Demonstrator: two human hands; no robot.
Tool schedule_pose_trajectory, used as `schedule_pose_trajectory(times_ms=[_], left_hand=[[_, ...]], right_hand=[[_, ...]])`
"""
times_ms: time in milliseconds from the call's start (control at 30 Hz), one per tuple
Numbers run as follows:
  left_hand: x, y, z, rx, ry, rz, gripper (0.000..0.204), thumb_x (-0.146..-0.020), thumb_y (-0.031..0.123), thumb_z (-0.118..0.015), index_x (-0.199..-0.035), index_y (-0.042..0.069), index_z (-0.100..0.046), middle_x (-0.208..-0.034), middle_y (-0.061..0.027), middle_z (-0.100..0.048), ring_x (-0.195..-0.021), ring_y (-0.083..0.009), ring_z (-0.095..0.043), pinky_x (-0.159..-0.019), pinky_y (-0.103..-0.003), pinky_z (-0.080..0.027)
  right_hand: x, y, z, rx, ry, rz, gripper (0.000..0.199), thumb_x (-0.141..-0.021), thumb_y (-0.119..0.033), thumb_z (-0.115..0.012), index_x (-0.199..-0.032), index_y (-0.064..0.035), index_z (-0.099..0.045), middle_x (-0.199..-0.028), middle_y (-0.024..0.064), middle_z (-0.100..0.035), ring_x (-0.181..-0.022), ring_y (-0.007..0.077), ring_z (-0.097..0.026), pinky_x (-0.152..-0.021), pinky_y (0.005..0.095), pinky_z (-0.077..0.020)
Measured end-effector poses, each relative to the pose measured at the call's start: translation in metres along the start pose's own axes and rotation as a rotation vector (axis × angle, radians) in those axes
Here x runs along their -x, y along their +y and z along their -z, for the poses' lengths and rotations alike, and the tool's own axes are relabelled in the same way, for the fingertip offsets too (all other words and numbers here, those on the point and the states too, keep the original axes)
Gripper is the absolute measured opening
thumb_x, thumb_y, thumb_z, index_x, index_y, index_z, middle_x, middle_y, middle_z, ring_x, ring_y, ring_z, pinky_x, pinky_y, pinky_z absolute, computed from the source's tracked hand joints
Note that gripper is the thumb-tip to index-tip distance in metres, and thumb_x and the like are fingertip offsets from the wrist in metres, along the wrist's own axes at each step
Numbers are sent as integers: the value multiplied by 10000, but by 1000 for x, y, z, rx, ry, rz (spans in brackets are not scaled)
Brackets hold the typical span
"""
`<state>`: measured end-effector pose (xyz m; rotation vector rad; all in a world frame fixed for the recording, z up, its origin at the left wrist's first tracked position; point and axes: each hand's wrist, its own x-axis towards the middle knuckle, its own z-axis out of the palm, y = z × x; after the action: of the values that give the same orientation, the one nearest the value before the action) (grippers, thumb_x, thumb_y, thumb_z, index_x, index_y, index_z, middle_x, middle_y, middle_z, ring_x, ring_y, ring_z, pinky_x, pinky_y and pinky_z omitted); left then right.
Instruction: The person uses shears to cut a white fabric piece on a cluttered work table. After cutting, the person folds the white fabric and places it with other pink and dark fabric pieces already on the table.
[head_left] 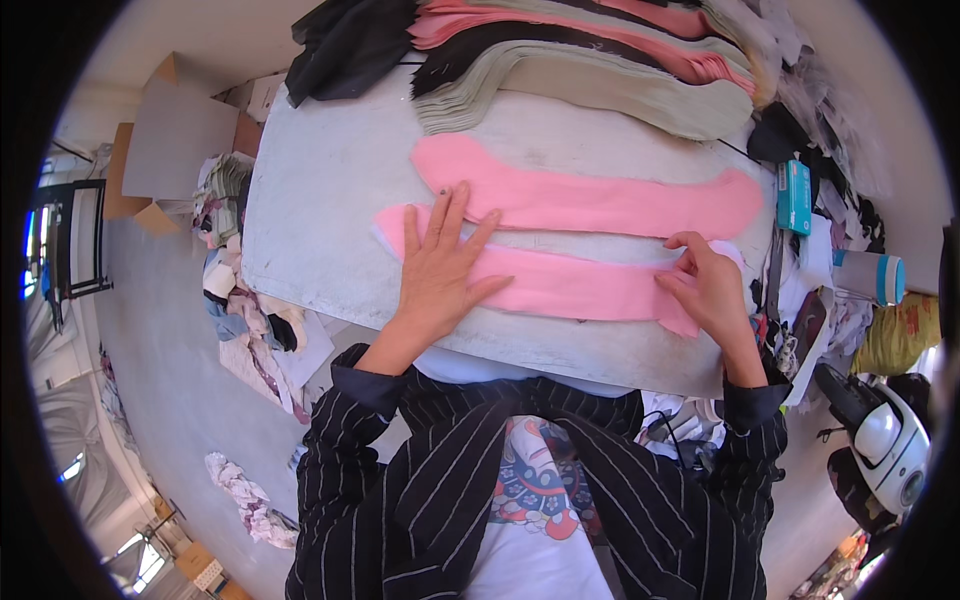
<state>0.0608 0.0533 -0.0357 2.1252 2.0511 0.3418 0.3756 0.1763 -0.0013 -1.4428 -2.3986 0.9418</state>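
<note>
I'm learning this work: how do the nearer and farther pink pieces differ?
White material borders the nearer pink piece at both ends; none shows around the farther pink piece. The left hand lies across the nearer piece but only overlaps the farther piece's edge. The right hand touches the nearer piece's right end; the farther piece's is uncovered. Both are long, narrow and pink.

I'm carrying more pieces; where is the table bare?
Widest: the table left of the left hand, up to the black cloth. Narrow strips: between green stack and upper pink piece; between lower pink piece and near edge. Crowded: far side, and right edge by the teal box.
</note>
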Motion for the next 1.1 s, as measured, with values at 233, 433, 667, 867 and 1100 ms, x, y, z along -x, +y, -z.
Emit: schedule_pose_trajectory(times_ms=[233, 433, 667, 867, 1100], left_hand=[[-13, 55, -16, 77, -16, -371, 736, -835, 504, -604, -1458, 176, -390, -1578, -139, -213, -1457, -307, -203, -1166, -570, -66], [-22, 63, -16, 114, -189, -426, 746, -810, 499, -620, -1440, 151, -423, -1564, -143, -251, -1443, -271, -247, -1180, -540, -71], [-24, 64, -13, 27, -246, -456, 783, -816, 609, -513, -1464, 184, -399, -1572, -149, -228, -1463, -281, -194, -1184, -539, -40], [-22, 63, -14, 64, -237, -463, 806, -779, 569, -597, -1462, 192, -395, -1567, -151, -232, -1464, -284, -186, -1183, -554, -58], [-22, 62, -16, 72, -234, -464, 807, -776, 557, -615, -1459, 187, -397, -1565, -152, -238, -1463, -289, -188, -1181, -559, -63]], right_hand=[[0, 0, -9, 2, 35, -52, 317, -734, -129, -764, -991, -86, -582, -688, 84, -609, -641, 263, -626, -580, 349, -471], [22, 28, 37, -181, -51, -125, 338, -734, -63, -752, -1025, -59, -580, -722, 56, -611, -653, 155, -580, -616, 288, -456], [24, 56, 48, -347, 100, -213, 359, -754, -50, -744, -1071, -42, -575, -754, -1, -587, -655, 72, -505, -600, 216, -402], [20, 66, 34, -254, 211, -241, 383, -746, -69, -755, -1086, -36, -582, -740, 11, -586, -612, 83, -504, -581, 235, -422], [25, 40, 40, 273, 405, 188, 405, -722, -120, -744, -1098, -72, -603, -1067, 100, -602, -917, 270, -567, -773, 366, -481]])
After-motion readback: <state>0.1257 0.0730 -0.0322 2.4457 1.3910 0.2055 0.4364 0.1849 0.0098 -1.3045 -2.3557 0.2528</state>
